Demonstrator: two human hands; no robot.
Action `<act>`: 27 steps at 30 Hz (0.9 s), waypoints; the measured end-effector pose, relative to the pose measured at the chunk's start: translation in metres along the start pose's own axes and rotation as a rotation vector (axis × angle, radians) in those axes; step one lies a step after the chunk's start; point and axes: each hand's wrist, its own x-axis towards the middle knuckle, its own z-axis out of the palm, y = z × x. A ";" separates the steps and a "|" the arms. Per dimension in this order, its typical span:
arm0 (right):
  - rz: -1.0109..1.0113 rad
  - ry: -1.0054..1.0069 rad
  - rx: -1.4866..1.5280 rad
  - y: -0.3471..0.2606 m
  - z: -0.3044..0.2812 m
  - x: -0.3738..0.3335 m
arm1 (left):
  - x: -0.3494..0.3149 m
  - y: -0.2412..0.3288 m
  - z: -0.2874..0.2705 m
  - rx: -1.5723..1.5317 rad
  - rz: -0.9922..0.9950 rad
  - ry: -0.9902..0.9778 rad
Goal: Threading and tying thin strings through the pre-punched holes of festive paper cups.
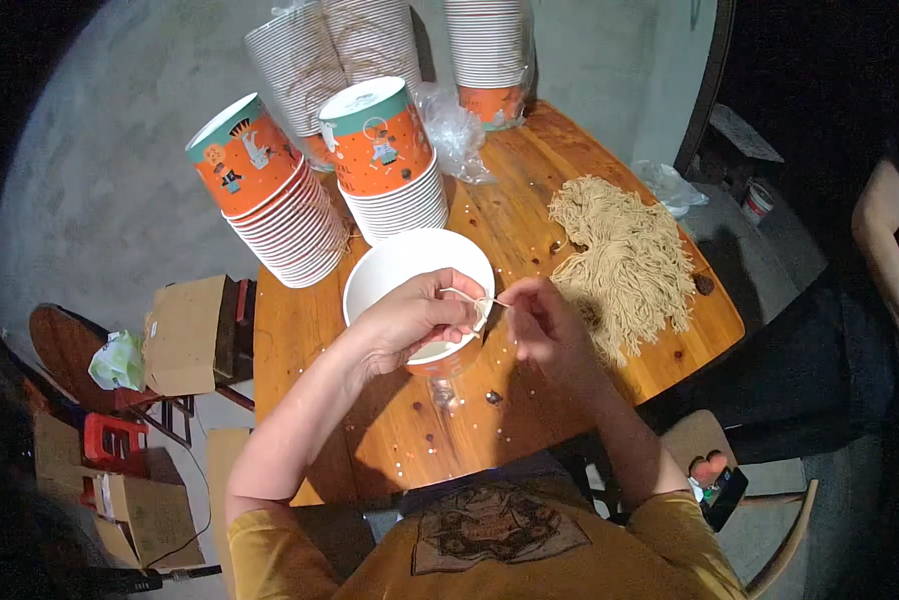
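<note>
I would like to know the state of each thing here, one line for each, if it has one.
Left hand: closed, pinching string
Right hand: fingers curled, gripping string
String: stretched between both hands
White-lined tub: open, mouth up
Front tub stacks: nested, upside down
Back right tub stack: nested, mouths up
Yarn bundle: loose, spread out
Clear bag: crumpled

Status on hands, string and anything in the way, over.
Left hand and right hand: pinching pale string. String: at right rim of open bucket. Bucket stacks: beyond, apart from hands. Yarn bundle: right.
</note>
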 end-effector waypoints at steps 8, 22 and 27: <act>-0.111 -0.030 -0.437 -0.021 0.003 0.008 | 0.003 -0.006 -0.005 0.134 0.136 0.002; -0.243 -0.022 -0.594 -0.030 0.001 0.014 | 0.005 -0.002 -0.002 0.493 0.311 0.011; -0.218 -0.023 -0.592 -0.029 0.004 0.016 | 0.005 -0.003 -0.004 0.592 0.351 0.018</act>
